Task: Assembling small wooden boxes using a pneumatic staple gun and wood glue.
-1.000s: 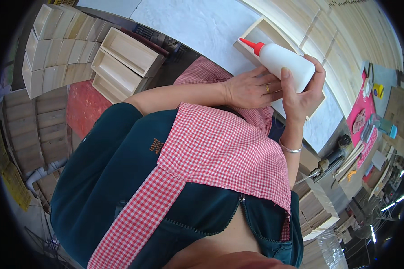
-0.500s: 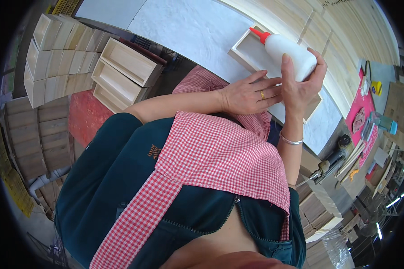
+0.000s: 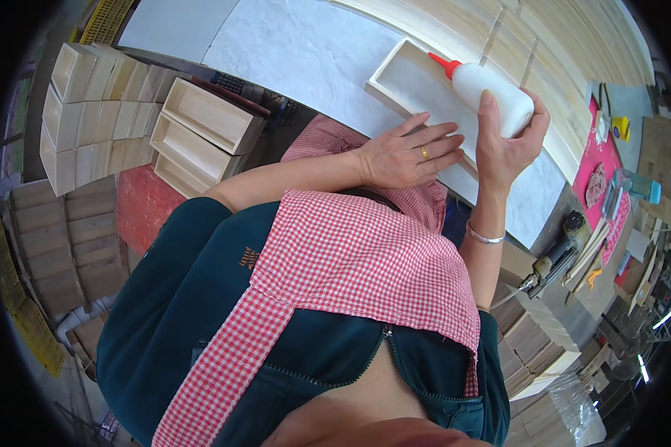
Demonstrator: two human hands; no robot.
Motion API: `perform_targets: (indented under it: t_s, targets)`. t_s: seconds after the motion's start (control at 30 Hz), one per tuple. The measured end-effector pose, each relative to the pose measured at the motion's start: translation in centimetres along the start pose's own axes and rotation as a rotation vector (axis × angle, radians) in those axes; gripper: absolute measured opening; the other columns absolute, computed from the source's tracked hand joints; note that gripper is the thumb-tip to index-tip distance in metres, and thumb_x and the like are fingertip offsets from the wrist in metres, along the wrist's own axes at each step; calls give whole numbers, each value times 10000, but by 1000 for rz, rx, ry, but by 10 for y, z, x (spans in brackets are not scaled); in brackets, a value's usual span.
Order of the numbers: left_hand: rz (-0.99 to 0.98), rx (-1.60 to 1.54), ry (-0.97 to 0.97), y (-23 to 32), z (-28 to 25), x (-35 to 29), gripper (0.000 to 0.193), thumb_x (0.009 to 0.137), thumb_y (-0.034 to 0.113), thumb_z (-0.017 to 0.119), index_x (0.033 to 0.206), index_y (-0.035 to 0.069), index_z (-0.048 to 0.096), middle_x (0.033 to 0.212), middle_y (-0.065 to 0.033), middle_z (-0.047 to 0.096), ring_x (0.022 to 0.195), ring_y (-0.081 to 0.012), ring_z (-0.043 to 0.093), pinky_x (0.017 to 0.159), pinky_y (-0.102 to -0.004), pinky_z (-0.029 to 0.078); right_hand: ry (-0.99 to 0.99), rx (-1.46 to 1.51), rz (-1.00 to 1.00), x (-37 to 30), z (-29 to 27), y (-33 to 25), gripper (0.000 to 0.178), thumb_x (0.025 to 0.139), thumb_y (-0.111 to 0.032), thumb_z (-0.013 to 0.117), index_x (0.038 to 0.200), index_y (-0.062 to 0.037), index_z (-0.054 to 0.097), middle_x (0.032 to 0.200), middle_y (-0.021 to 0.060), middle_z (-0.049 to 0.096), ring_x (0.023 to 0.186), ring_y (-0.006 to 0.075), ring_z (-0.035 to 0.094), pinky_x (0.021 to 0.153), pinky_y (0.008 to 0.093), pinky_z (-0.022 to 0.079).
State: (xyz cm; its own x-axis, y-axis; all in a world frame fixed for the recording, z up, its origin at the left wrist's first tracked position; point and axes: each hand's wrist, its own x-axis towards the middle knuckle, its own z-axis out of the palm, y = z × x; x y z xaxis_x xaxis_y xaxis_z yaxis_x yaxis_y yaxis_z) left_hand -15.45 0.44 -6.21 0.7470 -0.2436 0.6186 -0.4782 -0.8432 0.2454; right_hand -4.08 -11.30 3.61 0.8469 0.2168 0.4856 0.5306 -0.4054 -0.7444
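A white squeeze bottle [image 3: 492, 93] with a red pointed nozzle is gripped in my right hand [image 3: 508, 145], thumb on the near side. The bottle is tilted, its nozzle pointing up and left over a shallow wooden frame [image 3: 386, 91]. That frame lies on the pale marbled tabletop [image 3: 298, 52]; my hands and the bottle cover part of it. My left hand [image 3: 402, 156], wearing a gold ring, hovers at the frame's near side with fingers spread and nothing held. Whether its fingertips touch the frame I cannot tell.
Long wooden strips [image 3: 552, 45] lie along the far side of the table. Stacked wooden boxes [image 3: 89, 112] stand at the left, beside open box trays [image 3: 209, 115] above a red surface [image 3: 143, 208]. A pneumatic tool [image 3: 552, 261] hangs by the table's right end.
The bottle and my right hand have shifted slightly right relative to the frame. My left hand has drawn apart from the right. The whole view has tilted a little.
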Motion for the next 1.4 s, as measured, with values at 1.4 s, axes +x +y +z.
perform_targets:
  t_s: [1.4]
  targets:
    - [29,81,-80,-3,13,-7,625,934,347,634,1510,167,473,1613,-51,400,1513,-226,328,1262,-484,100,334,-259,283,-52,-160,40,453,834,-203,829,1165,-4,592,1033,131,642,880,222,621,789,335,537]
